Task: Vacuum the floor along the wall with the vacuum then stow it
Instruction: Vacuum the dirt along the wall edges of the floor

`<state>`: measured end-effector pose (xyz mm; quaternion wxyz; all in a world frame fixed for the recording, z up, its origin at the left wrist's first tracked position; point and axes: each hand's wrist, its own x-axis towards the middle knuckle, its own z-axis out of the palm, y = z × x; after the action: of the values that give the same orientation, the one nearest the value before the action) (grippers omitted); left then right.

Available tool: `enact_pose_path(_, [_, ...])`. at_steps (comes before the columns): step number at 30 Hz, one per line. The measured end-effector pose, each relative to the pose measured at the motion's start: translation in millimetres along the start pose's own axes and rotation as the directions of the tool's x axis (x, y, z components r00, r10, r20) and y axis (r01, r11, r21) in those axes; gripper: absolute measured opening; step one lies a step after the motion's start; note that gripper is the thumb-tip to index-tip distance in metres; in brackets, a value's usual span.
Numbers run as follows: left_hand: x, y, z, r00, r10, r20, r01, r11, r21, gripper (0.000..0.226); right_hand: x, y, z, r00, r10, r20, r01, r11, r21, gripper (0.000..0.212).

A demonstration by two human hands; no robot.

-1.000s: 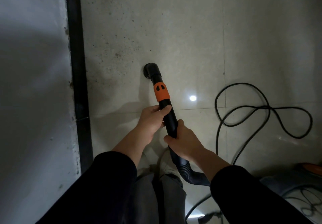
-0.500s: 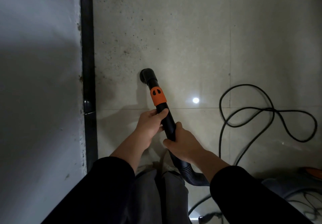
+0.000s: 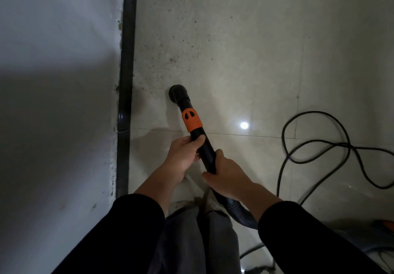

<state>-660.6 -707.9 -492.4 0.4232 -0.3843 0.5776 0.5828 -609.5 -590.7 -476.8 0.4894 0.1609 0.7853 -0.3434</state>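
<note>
The vacuuming step is in hand: the left hand (image 3: 183,158) and right hand (image 3: 227,177) both wrap fingers round the vacuum wand (image 3: 207,154), its nozzle (image 3: 178,94) on the floor (image 3: 245,60) near the left wall (image 3: 53,82). Grit (image 3: 170,60) lying farther off suggests the next move is a push away, hugging that wall

Black skirting strip (image 3: 127,60) runs well left of fingers (image 3: 199,140). Grit speckles (image 3: 170,60) ahead of fingers, beside strip. Bright glare spot (image 3: 244,125) just right of fingers. Black cable (image 3: 283,133) lies in loose loops farther right. Grey trousers (image 3: 191,241) behind fingers, toward wearer. Orange-edged object (image 3: 387,224), cut off by frame, far right and behind.
</note>
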Motion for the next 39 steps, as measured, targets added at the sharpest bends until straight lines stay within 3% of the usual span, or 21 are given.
enact_pose_path(13, [-1, 2, -29, 0.999, -0.035, -0.041, 0.032, 0.998, -0.060, 0.031, 12, -19, 3, 0.995, -0.062, 0.077, 0.074, 0.985, -0.157, 0.029])
enact_pose_path(39, [21, -22, -71, 0.997, 0.032, -0.066, -0.045, 0.979, -0.201, 0.017, 50, -36, 27, 0.981, -0.168, 0.100, 0.193, 0.906, -0.378, 0.033])
